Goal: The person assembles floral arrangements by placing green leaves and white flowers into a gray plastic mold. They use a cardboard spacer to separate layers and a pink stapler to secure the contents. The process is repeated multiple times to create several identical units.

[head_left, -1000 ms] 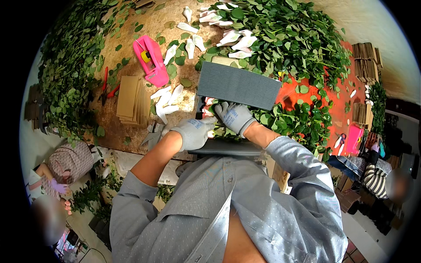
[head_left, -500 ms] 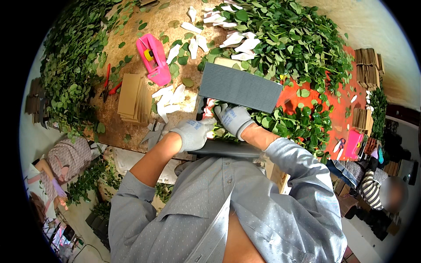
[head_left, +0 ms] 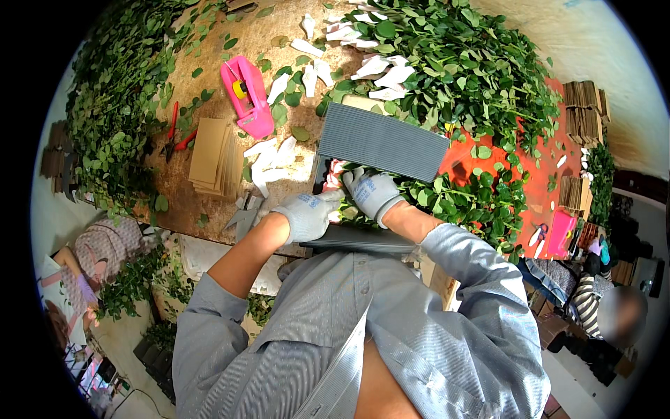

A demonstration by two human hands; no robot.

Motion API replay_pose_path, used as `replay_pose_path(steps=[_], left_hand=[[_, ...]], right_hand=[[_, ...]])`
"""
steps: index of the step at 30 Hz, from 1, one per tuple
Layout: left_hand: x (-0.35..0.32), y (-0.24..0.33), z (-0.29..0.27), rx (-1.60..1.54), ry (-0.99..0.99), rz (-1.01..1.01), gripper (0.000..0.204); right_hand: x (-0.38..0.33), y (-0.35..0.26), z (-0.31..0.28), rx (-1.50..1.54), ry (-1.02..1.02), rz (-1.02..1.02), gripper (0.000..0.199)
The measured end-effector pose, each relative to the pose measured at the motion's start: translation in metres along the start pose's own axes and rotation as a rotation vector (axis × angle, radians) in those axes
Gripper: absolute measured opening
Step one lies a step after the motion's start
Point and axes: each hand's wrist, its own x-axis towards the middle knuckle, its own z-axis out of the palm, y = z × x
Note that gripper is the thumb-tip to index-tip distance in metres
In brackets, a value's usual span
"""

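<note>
Both my hands wear pale grey gloves and work close together between two dark grey ribbed panels. One panel, the far ribbed panel (head_left: 384,142), slopes up beyond my fingers. The near ribbed panel (head_left: 359,239) lies against my waist. Red-and-white flower heads (head_left: 334,172) show between the panels, with green leaves beside them. At the near left of the flowers is my left hand (head_left: 307,215), its fingers curled and tips against the blooms. My right hand (head_left: 372,194) bends over the leafy stems just right of the flowers. What lies under its fingers is hidden.
Left of the panels are a pink tape dispenser (head_left: 248,98), cardboard sheets (head_left: 211,157), red-handled cutters (head_left: 173,133) and white paper pieces (head_left: 269,162). Leafy stems (head_left: 474,63) heap at the far right, with another heap (head_left: 115,119) at far left. People are at both sides.
My hands stay at the flowers; the fingers shift only slightly. The table's contents appear a few pixels to the right and lower. A person at the left has moved an arm a little.
</note>
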Motion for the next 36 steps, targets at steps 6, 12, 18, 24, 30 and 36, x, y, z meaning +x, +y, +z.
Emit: replay_pose_path(steps=[6,12,18,24,30,36], left_hand=[[-0.002,0.005,-0.006,0.003,0.000,0.021,0.050],[-0.003,0.007,-0.008,-0.006,0.014,0.013,0.046],[0.000,0.005,-0.004,-0.007,-0.004,-0.018,0.048],[-0.005,0.007,0.000,-0.049,0.039,-0.027,0.051],[-0.008,0.001,0.011,-0.124,0.234,0.035,0.043],[-0.031,-0.021,0.008,-0.092,0.985,-0.189,0.033]], right_hand=[[0.000,0.004,-0.017,0.054,-0.063,-0.019,0.024],[-0.008,-0.006,-0.037,-0.027,0.053,0.009,0.022],[0.000,-0.005,-0.010,-0.136,0.253,-0.001,0.021],[0.007,0.001,-0.003,-0.114,0.367,-0.049,0.019],[0.009,0.000,0.001,-0.139,0.265,-0.037,0.018],[-0.008,-0.004,-0.037,0.058,0.049,0.068,0.026]])
